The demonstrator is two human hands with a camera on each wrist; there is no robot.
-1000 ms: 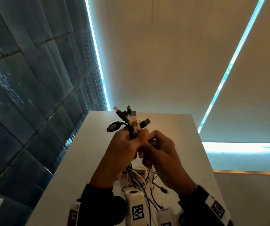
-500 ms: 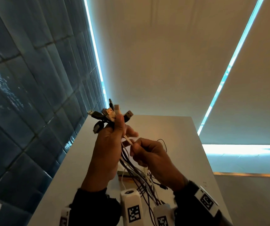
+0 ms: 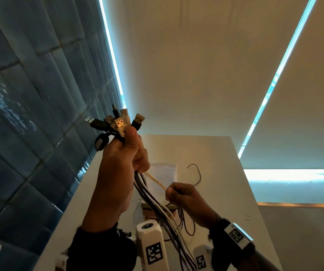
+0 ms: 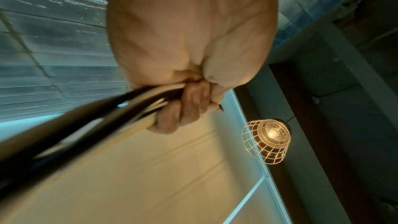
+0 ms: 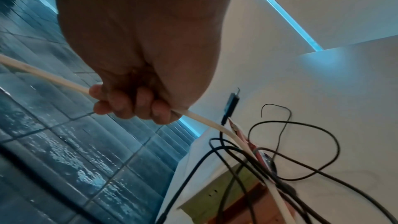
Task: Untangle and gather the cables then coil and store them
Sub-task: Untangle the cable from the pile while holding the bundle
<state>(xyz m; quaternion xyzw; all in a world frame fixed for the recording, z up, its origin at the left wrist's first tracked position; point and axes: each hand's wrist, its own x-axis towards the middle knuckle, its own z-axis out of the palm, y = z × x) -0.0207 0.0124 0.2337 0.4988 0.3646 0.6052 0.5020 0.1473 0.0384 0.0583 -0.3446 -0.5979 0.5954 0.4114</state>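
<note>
With the plug ends gathered in the left hand [image 3: 121, 153], whose fingers grip the cable bundle [image 3: 153, 204] above the table [image 3: 225, 192], the right hand [image 3: 186, 198] fingers close round one white cable [image 3: 155, 179], so untangling looks half done, coiling and storing remain.

head: above, facing forward | wrists: close, upward | shared: cables [image 3: 153, 202]

no readable text, brands or numbers anywhere, only black-and-white square marker codes on the white wrist mounts [image 3: 153, 249] and the wristband [image 3: 237, 234]
</note>
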